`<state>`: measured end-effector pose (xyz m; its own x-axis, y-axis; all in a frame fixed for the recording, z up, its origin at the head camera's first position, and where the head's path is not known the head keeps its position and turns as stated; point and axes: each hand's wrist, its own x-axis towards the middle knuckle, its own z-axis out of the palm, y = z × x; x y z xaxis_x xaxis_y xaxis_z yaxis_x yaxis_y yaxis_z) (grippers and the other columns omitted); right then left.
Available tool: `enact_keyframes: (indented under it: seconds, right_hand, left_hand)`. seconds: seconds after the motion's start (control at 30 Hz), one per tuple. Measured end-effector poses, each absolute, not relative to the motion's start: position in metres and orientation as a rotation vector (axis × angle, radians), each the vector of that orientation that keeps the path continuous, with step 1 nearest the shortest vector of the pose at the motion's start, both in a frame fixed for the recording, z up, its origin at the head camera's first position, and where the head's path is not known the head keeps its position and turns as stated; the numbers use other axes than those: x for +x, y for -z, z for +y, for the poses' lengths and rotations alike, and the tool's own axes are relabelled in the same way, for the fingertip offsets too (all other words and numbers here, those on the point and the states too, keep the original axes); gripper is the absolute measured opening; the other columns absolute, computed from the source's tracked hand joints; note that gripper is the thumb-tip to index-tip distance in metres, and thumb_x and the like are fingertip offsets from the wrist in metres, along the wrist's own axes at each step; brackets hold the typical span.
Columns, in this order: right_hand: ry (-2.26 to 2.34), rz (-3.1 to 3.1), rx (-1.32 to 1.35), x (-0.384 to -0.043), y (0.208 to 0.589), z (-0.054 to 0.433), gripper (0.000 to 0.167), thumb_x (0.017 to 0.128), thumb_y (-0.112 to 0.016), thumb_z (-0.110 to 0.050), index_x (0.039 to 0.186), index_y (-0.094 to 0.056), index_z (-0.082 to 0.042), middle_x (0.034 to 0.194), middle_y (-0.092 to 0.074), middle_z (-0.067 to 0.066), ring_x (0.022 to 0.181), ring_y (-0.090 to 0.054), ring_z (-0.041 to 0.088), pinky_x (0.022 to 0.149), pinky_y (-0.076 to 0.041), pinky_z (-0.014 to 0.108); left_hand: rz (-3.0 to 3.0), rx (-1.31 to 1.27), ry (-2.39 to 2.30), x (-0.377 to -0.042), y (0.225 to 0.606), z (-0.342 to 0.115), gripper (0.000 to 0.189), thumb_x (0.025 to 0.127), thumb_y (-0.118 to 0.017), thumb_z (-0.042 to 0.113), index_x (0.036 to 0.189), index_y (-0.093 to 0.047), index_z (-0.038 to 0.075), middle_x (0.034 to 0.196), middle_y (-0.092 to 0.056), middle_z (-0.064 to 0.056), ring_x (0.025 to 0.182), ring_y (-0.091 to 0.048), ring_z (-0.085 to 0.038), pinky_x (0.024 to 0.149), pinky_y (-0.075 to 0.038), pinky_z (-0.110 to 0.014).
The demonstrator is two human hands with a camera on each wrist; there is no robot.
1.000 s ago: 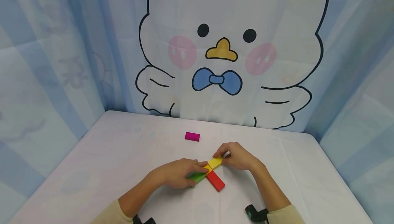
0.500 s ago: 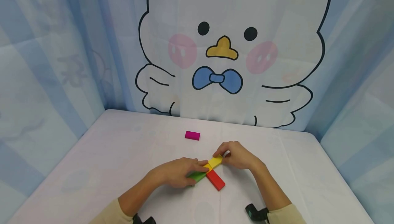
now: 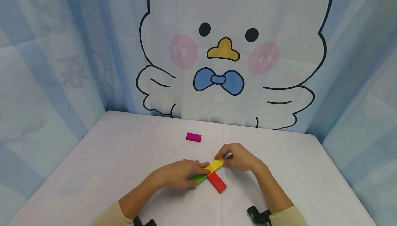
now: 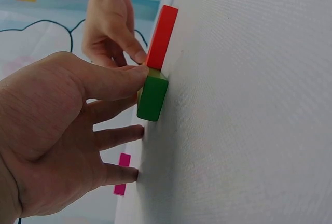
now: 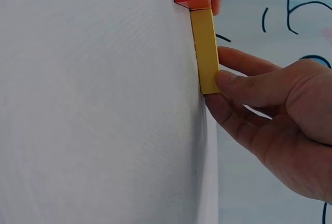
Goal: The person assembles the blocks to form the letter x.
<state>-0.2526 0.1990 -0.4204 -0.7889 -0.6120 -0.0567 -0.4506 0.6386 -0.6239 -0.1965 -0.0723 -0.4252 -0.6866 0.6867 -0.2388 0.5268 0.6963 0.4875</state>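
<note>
Several coloured blocks lie joined flat on the white table in the head view. A green block [image 3: 199,178] sits between the thumb and fingers of my left hand [image 3: 178,174], whose fingertips reach onto a small orange block [image 3: 210,169] at the junction. My right hand [image 3: 240,157] pinches the far end of a yellow block [image 3: 217,164], with the thumb on its near side in the right wrist view. Toward me from the junction runs a red block [image 3: 217,182]. Green block [image 4: 153,97] and red block [image 4: 162,37] meet near my left thumb in the left wrist view.
A magenta block [image 3: 193,137] lies apart, farther back on the white-covered table [image 3: 139,133]. Behind the table hangs a curtain [image 3: 279,8] with a cartoon bird, and cloth walls flank both sides. Dark wrist-worn devices sit at both sleeves.
</note>
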Motion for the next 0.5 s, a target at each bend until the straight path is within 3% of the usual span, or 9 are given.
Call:
enact_keyframes:
  seconds: [0.5]
  right_hand:
    - [0.878,2.612,-0.852,-0.2521,0.421,0.1983,0.025,0.091,-0.075,0.002,0.109,-0.082,-0.014,0.11,-0.075,0.0,0.104,-0.066,0.021,0.09,-0.063,0.033]
  left_hand:
    - [2.501,0.931,-0.539,-0.1956,0.4253,-0.072,0.059,0.097,-0.073,0.026,0.151,-0.054,0.04,0.164,-0.04,0.02,0.152,-0.042,-0.02,0.119,-0.043,-0.05]
